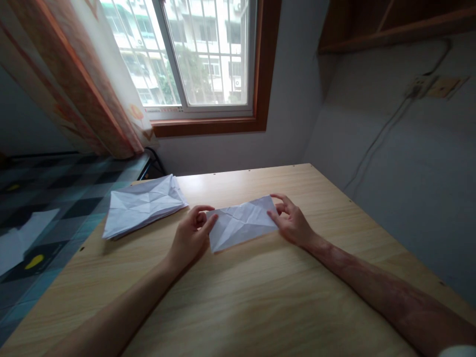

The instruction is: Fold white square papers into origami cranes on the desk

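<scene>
A creased white sheet of paper (243,222), rectangular and apparently folded, is held just over the wooden table (238,297). My left hand (191,233) pinches its left edge, thumb on top and fingers curled behind. At the opposite end, my right hand (292,220) grips the right edge the same way, with the thumb on the near face. Crossing fold lines run over the paper's face. To the left of my left hand lies a stack of creased white paper (145,203), its sheets slightly uneven at the edges.
A bed with a checkered cover (92,183) adjoins the table's left side, with loose white paper (26,238) on it. Beyond the table are a barred window (208,54) and a patterned curtain (74,64). A cable (375,141) hangs from a wall socket (418,87) at right.
</scene>
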Demonstrator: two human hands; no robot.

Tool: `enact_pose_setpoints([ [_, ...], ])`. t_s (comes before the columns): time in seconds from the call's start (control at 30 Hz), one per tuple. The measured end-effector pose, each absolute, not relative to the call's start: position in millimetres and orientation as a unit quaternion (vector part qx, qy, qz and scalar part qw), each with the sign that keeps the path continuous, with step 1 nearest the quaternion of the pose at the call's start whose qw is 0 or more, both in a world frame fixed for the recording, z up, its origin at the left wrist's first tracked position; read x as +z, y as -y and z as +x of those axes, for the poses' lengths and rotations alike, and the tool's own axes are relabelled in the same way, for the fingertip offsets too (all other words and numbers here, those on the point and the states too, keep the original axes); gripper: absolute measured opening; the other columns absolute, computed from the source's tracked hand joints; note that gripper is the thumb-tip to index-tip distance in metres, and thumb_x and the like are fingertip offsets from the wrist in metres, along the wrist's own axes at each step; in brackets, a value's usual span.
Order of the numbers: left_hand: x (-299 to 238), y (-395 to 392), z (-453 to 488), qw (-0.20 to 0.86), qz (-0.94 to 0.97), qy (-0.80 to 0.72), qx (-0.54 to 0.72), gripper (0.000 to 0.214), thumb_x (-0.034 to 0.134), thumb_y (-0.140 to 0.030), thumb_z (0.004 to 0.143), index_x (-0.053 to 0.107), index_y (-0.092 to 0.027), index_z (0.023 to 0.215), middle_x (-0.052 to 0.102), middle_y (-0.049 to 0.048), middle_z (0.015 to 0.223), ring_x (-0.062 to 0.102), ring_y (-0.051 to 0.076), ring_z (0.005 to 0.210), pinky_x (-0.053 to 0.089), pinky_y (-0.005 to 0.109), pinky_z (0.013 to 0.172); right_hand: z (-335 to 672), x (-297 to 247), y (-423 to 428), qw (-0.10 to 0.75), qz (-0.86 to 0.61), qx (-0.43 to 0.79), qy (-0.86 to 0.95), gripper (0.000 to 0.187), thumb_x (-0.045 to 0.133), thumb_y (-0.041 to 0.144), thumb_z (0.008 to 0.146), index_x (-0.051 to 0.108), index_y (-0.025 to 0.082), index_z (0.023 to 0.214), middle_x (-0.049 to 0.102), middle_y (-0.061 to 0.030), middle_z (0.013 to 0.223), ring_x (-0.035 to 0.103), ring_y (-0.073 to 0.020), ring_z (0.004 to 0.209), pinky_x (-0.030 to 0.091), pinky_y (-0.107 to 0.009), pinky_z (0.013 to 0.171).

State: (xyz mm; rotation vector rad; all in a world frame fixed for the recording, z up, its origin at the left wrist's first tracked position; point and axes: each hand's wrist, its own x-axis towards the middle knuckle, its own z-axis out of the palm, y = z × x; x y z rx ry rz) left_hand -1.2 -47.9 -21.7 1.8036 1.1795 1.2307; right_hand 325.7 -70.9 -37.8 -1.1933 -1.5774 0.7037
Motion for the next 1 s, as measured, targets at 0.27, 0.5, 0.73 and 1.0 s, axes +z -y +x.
enact_pose_setpoints([
  [0.27,-20.2,46.0,-2.6,0.109,0.864,-0.364,0.33,0.033,0.063,-0.029,0.106,0.067,-0.027,0.139,0.057,0.0132,0.164,0.059,0.033,0.149,0.05,0.057,0.124,335.8,-51.6,54.5,0.379,-0.535,0.097,0.749,0.043,0.066,0.022,0.098,0.068,0.022,0.141,0.076,-0.0129,0.129,0.069,-0.0331,0.122,0.054,-0.054,0.113],
  [0.5,-17.5,57.0,6.5,0.113,0.937,-0.252,0.216,0.036,0.051,-0.022,0.113,0.069,-0.029,0.143,0.068,0.0084,0.157,0.067,0.027,0.141,0.056,0.049,0.119,333.1,-48.9,59.2,0.326,-0.512,0.061,0.793,0.031,0.066,0.03,0.106,0.074,0.023,0.135,0.067,-0.0149,0.155,0.062,-0.0351,0.143,0.049,-0.058,0.122],
  [0.73,-12.3,57.1,6.3,0.082,0.949,-0.255,0.17,0.043,0.06,-0.037,0.112,0.062,-0.032,0.154,0.066,0.0086,0.16,0.062,0.029,0.149,0.041,0.059,0.132,328.2,-42.7,65.4,0.28,-0.48,0.04,0.831,0.042,0.069,0.038,0.105,0.069,0.025,0.145,0.068,-0.0141,0.155,0.062,-0.0344,0.144,0.044,-0.059,0.125],
  [1.0,-12.9,59.4,5.7,0.079,0.953,-0.244,0.163,0.046,0.06,-0.036,0.11,0.061,-0.032,0.156,0.061,0.0086,0.165,0.061,0.031,0.151,0.045,0.058,0.13,324.2,-37.3,70.0,0.289,-0.484,0.025,0.826,0.044,0.075,0.042,0.1,0.069,0.023,0.138,0.072,-0.0143,0.142,0.065,-0.0345,0.133,0.045,-0.057,0.122],
])
